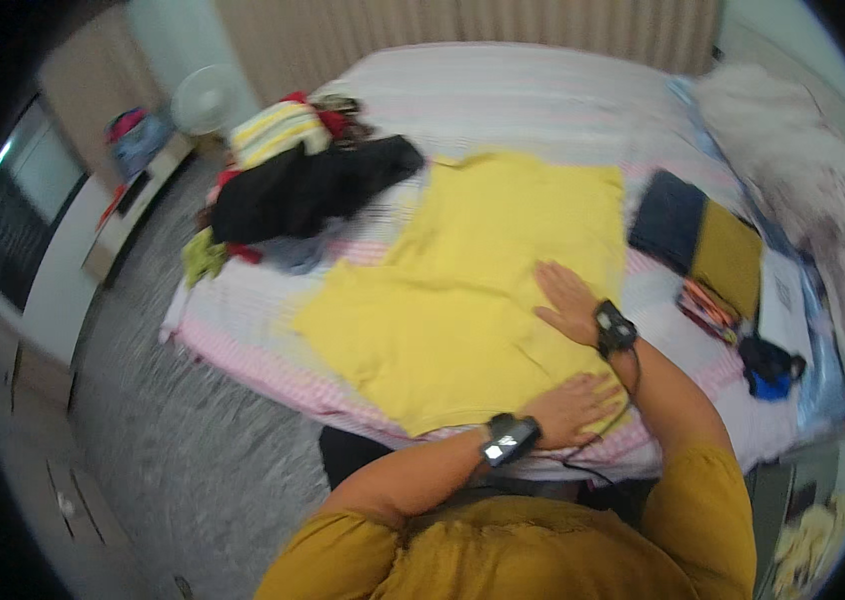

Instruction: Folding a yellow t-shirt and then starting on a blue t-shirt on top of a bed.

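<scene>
A yellow short-sleeved top (463, 290) lies spread on the bed, turned at an angle, with light creases across it. My left hand (573, 410) rests flat on its near edge at the right, fingers stretched toward the right. Farther up the cloth, my right hand (570, 303) lies palm down with the fingers pointing away and to the left. Neither hand grips anything. Each wrist wears a black strapped device, and a thin cable hangs near the right one.
Heaped clothes, with a black garment (308, 190) on top, sit at the bed's left. Folded dark blue cloth (673, 220) and mustard cloth (728, 262) lie right, beside a small black-and-blue item (771, 367). A pale blanket (793, 170) covers the right edge. A fan (205, 100) stands far left.
</scene>
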`<action>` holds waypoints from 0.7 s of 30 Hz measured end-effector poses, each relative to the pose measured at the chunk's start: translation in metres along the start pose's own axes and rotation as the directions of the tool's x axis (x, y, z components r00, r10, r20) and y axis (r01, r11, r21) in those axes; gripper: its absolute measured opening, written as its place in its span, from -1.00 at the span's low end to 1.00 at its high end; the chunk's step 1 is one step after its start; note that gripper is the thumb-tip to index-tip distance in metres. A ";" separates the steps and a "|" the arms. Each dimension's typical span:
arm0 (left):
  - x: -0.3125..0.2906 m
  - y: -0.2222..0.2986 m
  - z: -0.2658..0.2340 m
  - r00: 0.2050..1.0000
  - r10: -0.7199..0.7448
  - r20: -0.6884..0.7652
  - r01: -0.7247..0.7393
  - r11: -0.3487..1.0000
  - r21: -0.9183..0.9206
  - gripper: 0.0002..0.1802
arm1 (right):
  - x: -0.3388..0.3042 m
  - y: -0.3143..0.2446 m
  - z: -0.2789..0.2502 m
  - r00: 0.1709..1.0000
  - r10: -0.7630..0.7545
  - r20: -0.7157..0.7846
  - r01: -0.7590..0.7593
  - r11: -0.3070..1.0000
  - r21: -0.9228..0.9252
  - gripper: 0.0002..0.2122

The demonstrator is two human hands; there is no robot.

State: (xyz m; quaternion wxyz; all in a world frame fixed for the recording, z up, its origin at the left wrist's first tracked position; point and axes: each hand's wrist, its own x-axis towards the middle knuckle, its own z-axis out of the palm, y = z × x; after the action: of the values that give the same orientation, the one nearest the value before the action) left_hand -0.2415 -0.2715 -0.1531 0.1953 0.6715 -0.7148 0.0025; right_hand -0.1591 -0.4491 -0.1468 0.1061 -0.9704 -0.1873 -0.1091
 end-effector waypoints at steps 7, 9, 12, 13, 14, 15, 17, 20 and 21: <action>-0.088 -0.070 -0.077 0.825 -0.342 -0.449 0.377 0.926 -0.012 -0.74 | -0.041 -0.030 -0.050 0.990 0.136 -0.036 -0.122 0.956 0.265 -0.40; -0.152 -0.110 -0.121 0.595 -0.557 -0.579 0.610 0.782 -0.126 -0.72 | -0.070 -0.008 -0.043 0.969 0.237 -0.066 -0.225 0.962 0.152 -0.39; -0.244 -0.145 -0.150 0.435 -0.407 -0.803 0.898 0.129 0.421 -0.51 | -0.085 0.006 -0.028 0.917 0.360 -0.169 -0.356 0.933 0.053 -0.38; -0.267 -0.149 -0.148 0.208 -0.592 -0.779 0.976 0.071 0.206 -0.41 | -0.085 0.009 -0.022 0.912 0.353 -0.209 -0.350 0.935 0.051 -0.39; -0.283 -0.150 -0.147 -0.022 -0.743 -0.669 0.999 -0.032 0.003 -0.32 | -0.086 0.008 -0.019 0.904 0.350 -0.245 -0.349 0.936 0.050 -0.40; -0.290 -0.148 -0.149 -0.001 -0.764 -0.646 1.000 -0.019 0.020 -0.30 | -0.085 0.006 -0.023 0.906 0.355 -0.231 -0.354 0.934 0.047 -0.41; -0.298 -0.147 -0.156 0.043 -0.794 -0.606 0.999 0.017 0.049 -0.28 | -0.085 0.008 -0.021 0.902 0.358 -0.241 -0.359 0.932 0.044 -0.41; -0.302 -0.148 -0.158 -0.061 -0.949 -0.310 0.927 0.062 -0.371 -0.45 | -0.082 0.005 -0.022 0.907 0.340 -0.247 -0.337 0.940 0.055 -0.41; -0.299 -0.149 -0.156 -0.084 -0.927 -0.365 0.815 0.147 -0.561 -0.53 | -0.081 0.005 -0.022 0.907 0.333 -0.256 -0.327 0.943 0.067 -0.42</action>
State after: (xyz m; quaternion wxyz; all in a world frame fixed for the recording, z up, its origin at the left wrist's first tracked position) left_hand -0.0485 0.0424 -0.1321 0.4363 0.8980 0.0228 0.0519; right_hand -0.2343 -0.4864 -0.1469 0.1580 -0.9636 -0.0062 -0.2158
